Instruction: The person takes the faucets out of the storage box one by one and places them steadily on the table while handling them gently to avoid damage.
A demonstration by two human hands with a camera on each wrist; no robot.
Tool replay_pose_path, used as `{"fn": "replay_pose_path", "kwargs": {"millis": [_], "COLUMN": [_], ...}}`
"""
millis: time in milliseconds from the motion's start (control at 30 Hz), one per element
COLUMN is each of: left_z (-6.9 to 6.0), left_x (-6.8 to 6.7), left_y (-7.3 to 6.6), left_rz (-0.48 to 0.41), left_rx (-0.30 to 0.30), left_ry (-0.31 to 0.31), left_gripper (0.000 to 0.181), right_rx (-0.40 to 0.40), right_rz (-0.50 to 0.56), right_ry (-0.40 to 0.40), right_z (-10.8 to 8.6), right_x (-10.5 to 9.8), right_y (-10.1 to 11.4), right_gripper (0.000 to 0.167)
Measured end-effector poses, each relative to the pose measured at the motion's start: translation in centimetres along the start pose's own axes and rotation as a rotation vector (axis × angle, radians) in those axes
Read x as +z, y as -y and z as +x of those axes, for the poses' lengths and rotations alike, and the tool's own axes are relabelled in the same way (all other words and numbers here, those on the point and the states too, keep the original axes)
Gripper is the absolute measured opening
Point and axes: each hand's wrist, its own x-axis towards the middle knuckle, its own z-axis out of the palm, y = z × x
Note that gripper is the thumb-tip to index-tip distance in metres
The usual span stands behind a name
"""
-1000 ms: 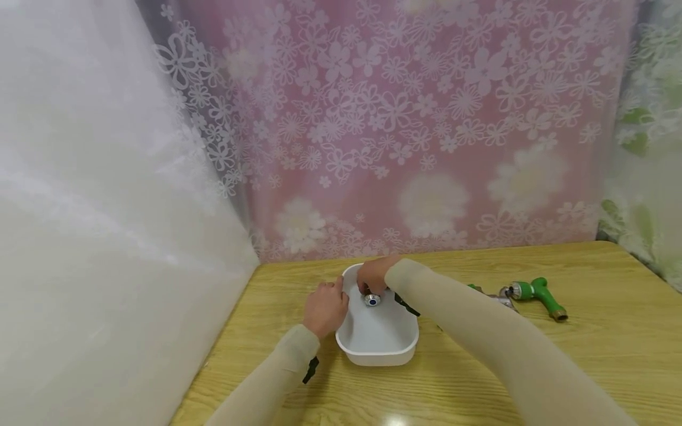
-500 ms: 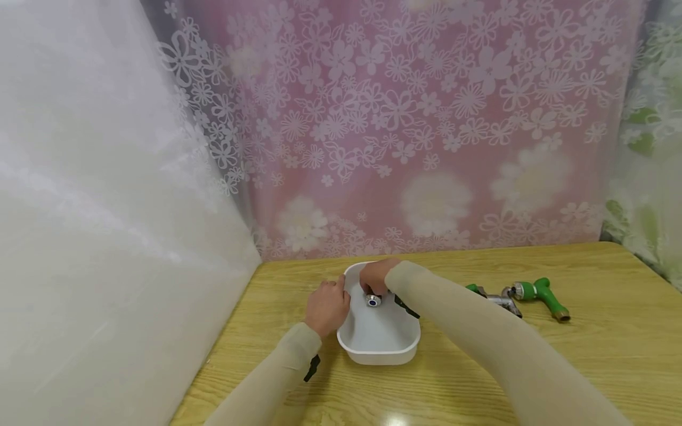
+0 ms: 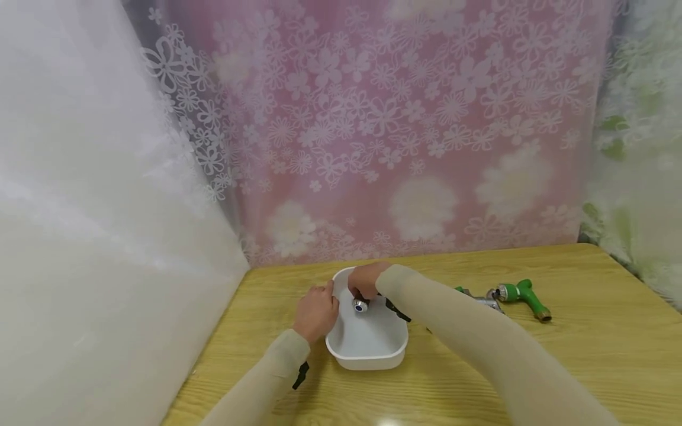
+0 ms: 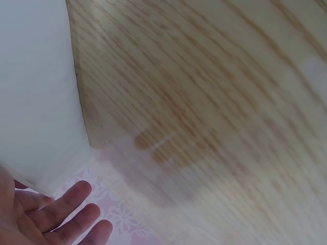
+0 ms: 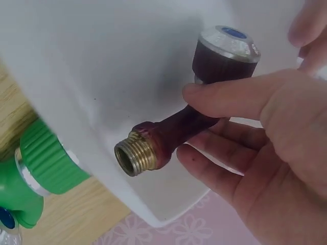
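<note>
My right hand (image 3: 367, 280) grips a dark red tap (image 5: 181, 127) inside the white basin (image 3: 367, 363). In the right wrist view, my thumb lies across the tap's body below its chrome-capped knob (image 5: 227, 46) with a blue centre, and fingers support it from the other side. A brass threaded end points away from the palm. At the basin's left rim, my left hand (image 3: 317, 312) rests with a finger on the edge; its other fingers extend loosely outside the wall in the left wrist view. Its thumb is hard to make out.
Right of the basin on the wooden table (image 3: 453, 378) lie a green tap (image 3: 524, 294) and a metal tap (image 3: 487, 302), partly hidden by my right sleeve. A pink flowered curtain (image 3: 373, 148) hangs behind; white sheeting (image 3: 106, 236) borders the left.
The view has shifted slightly, moving the whole scene a little left. Within the basin the tap turns slightly in my right hand's grip. My left hand stays at the rim.
</note>
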Motion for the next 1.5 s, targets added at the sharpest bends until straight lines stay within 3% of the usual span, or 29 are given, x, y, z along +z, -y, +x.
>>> {"fn": "replay_pose_path", "kwargs": {"millis": [267,533,867,1500], "left_z": [0.0,0.0,0.0,-0.1], "left_x": [-0.1,0.0,0.1,-0.2], "left_y": [0.3,0.2,0.0,-0.3], "left_rz": [0.008,0.005,0.024,-0.006], "left_rx": [-0.014,-0.006,-0.008,-0.014], "left_ry": [0.002,0.006,0.003,0.007], "left_gripper": [0.047,0.048,0.047,0.046], "right_rx": [-0.037,-0.074,-0.167,-0.126], "right_rz": [0.001,0.005,-0.029,0.233], "right_ry": [-0.021,0.008,-0.012,0.016], "right_z": [-1.6,-3.6,-6.1,-11.3], "right_x": [-0.9,-1.7,-2.5,-2.6], "right_y": [0.6,0.7,0.1,-4.2], "right_gripper": [0.022,0.024,0.026,0.025]}}
